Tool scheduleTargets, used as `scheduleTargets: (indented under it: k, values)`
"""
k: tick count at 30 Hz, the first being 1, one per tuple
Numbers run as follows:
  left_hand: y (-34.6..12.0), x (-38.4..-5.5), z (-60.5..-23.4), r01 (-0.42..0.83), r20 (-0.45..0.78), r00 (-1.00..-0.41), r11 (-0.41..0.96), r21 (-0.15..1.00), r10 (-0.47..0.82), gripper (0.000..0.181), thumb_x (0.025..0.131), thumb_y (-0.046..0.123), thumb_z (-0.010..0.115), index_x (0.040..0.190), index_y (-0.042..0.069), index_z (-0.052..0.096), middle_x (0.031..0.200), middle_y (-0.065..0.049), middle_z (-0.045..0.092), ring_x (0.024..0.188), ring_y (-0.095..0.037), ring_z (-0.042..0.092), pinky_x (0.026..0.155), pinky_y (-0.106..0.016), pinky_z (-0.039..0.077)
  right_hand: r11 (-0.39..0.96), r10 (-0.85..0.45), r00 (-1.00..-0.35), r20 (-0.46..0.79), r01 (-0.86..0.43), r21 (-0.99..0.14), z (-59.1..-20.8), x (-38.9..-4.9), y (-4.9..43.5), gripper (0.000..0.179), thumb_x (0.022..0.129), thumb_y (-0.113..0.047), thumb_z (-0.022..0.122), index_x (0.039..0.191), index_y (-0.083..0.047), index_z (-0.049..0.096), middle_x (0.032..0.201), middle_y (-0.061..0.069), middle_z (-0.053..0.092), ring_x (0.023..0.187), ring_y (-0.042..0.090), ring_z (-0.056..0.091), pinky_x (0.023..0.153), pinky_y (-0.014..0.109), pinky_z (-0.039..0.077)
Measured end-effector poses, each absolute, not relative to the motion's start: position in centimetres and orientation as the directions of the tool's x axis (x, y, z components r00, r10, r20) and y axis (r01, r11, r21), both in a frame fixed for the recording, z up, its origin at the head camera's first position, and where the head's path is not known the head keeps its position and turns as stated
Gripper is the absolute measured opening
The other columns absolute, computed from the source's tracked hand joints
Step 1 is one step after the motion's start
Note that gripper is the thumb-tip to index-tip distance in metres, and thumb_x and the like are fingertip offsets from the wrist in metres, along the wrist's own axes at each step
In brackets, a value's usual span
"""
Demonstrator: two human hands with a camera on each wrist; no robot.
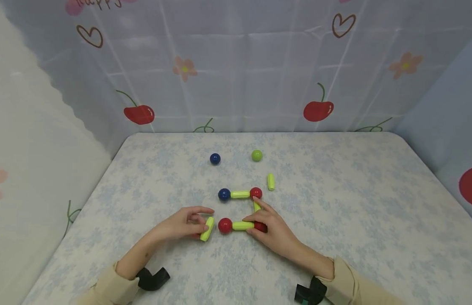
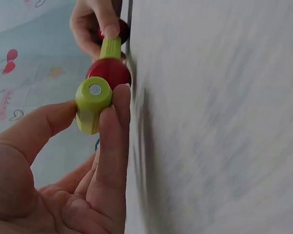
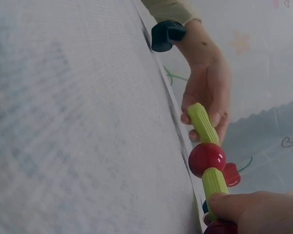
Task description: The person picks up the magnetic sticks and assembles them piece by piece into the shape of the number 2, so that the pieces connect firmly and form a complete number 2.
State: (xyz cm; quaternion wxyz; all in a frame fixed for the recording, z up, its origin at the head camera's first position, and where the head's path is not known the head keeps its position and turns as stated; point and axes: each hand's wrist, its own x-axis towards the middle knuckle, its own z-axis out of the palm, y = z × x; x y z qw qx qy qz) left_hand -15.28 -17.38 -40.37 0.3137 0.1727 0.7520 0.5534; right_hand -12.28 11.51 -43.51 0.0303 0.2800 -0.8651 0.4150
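Note:
My left hand (image 1: 182, 223) pinches a loose lime-green magnetic rod (image 1: 207, 229) between thumb and fingers. The rod's round silver end faces the left wrist camera. It is tilted, close to the left red ball (image 1: 225, 225) of a ball-and-rod chain; whether they touch is unclear. My right hand (image 1: 276, 233) pinches the chain's near green rod (image 1: 241, 225) beside the corner red ball (image 1: 261, 227), which it partly covers. My right index finger reaches to the upper red ball (image 1: 256, 193). From there another green rod (image 1: 240, 194) runs left to a blue ball (image 1: 224, 195).
Farther back lie a loose blue ball (image 1: 215, 159) and a green ball (image 1: 256, 155). A loose green rod (image 1: 271, 181) lies right of the chain. The patterned tabletop (image 1: 354, 199) meets a printed curtain (image 1: 243, 76) behind.

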Motion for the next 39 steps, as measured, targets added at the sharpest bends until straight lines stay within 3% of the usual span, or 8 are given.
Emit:
scheduleTargets:
  k: [6,13,23,33,39]
  values:
    - [-16.4,-13.3,-41.1,-0.293,-0.34,-0.627,0.191,0.937,0.701,0.069,0.091,0.008,0.061,0.145,-0.005,0.021,0.092,-0.009,0.064,0.081,-0.018,0.063,0.073,-0.033,0.053,0.487,-0.46,-0.84,0.288,-0.51,-0.709,-43.5,-12.3,11.6,0.025,0.08,-0.007,0.075,0.103,-0.014,0.071,0.101,-0.007,0.066,0.136,0.022,0.022,0.104,0.047,0.027]
    - [-15.5,-12.7,-41.8,-0.43,-0.361,-0.596,0.095,0.898,0.718,0.075,0.091,0.004,0.061,0.149,0.004,0.013,0.099,-0.013,0.062,0.09,-0.026,0.064,0.078,-0.038,0.051,0.476,-0.462,-0.838,0.29,-0.51,-0.716,-43.5,-12.3,11.5,0.024,0.08,-0.007,0.075,0.103,-0.013,0.071,0.101,-0.005,0.066,0.136,0.023,0.022,0.103,0.048,0.028]
    - [-14.6,-12.6,-42.0,-0.441,-0.371,-0.653,0.066,0.895,0.66,0.068,0.093,0.004,0.058,0.147,-0.001,0.018,0.099,-0.013,0.063,0.089,-0.025,0.064,0.078,-0.037,0.051,0.479,-0.456,-0.842,0.287,-0.504,-0.718,-43.3,-12.4,11.5,0.024,0.081,-0.007,0.074,0.104,-0.012,0.071,0.101,-0.004,0.066,0.136,0.025,0.022,0.103,0.049,0.028]
    - [-13.9,-12.9,-41.7,-0.427,-0.386,-0.714,0.074,0.901,0.585,0.058,0.092,0.006,0.06,0.142,-0.001,0.032,0.097,-0.014,0.065,0.09,-0.026,0.065,0.077,-0.038,0.052,0.508,-0.481,-0.844,0.238,-0.49,-0.709,-42.9,-12.7,11.7,0.024,0.082,-0.009,0.073,0.105,-0.013,0.07,0.104,-0.002,0.066,0.136,0.026,0.022,0.102,0.05,0.029]
    - [-13.9,-12.9,-41.8,-0.427,-0.384,-0.723,0.066,0.902,0.574,0.057,0.091,0.005,0.06,0.141,-0.002,0.034,0.097,-0.014,0.065,0.09,-0.027,0.065,0.076,-0.037,0.052,0.463,-0.47,-0.839,0.275,-0.499,-0.733,-41.5,-13.7,12.7,0.025,0.086,-0.009,0.069,0.111,-0.008,0.068,0.123,0.011,0.059,0.128,0.029,0.038,0.097,0.051,0.035]
